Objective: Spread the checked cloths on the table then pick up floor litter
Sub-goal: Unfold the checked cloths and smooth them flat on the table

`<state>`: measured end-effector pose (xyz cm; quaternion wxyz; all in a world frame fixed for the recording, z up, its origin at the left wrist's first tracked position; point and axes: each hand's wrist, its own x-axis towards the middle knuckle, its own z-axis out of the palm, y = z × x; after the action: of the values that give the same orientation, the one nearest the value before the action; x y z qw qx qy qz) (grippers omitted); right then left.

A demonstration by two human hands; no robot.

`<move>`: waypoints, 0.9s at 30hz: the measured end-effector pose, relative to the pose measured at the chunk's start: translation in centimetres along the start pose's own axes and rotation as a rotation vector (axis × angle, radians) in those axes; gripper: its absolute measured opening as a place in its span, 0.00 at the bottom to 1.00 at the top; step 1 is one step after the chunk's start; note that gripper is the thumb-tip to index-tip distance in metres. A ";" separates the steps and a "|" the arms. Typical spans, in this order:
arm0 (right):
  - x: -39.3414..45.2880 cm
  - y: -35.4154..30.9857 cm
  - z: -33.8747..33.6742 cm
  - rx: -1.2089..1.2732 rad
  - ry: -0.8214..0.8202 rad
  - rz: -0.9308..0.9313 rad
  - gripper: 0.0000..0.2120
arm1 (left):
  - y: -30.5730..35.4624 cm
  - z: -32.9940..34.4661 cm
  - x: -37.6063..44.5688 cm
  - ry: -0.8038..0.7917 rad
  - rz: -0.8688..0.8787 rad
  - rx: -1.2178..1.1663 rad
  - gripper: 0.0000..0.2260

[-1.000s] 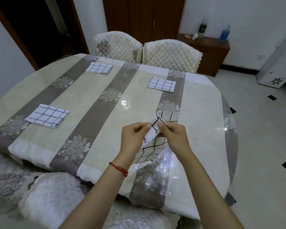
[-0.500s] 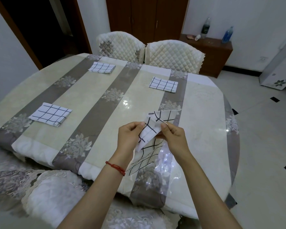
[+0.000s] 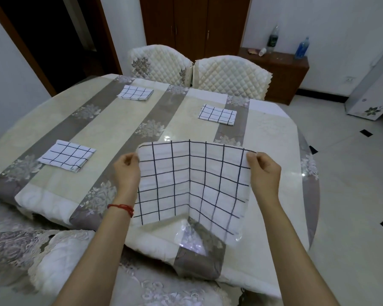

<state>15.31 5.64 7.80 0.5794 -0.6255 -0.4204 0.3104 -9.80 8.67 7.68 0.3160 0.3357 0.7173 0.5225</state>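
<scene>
Head view: checked cloth [image 3: 192,184] now unfolded.

- The table [image 3: 111,133] fills the middle, with three folded cloths lying on it: one at the near left [image 3: 67,155], one at the far left [image 3: 135,92], one at the far right [image 3: 217,114]
- An opened cloth [image 3: 192,186] hangs over the table's near edge, between the left hand [image 3: 126,171] and the right hand [image 3: 264,171], each pinching an upper corner
- Two chairs [image 3: 199,69] stand side by side behind the table
- A cabinet [image 3: 281,74] stands behind and right of the chairs, two bottles [image 3: 301,47] on it
</scene>
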 end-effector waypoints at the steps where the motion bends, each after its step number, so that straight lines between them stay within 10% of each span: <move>1: 0.2 -0.3 0.1 -0.029 -0.047 -0.038 0.16 | 0.0 0.2 -0.1 0.008 0.056 0.069 0.10; 7: 0.3 -2.4 1.6 -0.227 -0.366 -0.248 0.04 | 2.4 4.3 -4.6 -0.617 0.591 0.257 0.19; 11: -0.1 -3.1 1.3 -0.212 -0.415 -0.235 0.10 | 3.6 6.0 -5.6 -0.780 0.589 0.250 0.05; 18: 0.1 -1.0 -2.8 -0.287 -0.442 0.058 0.11 | 4.0 5.5 -2.3 -0.527 0.445 0.016 0.18; 27: 0.0 -0.8 -3.2 0.028 -0.297 0.144 0.06 | 2.4 4.5 -0.6 -0.190 0.210 -0.021 0.05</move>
<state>17.97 4.16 8.98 0.4960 -0.5930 -0.4510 0.4460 -5.47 11.21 8.93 0.3296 0.4537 0.6394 0.5260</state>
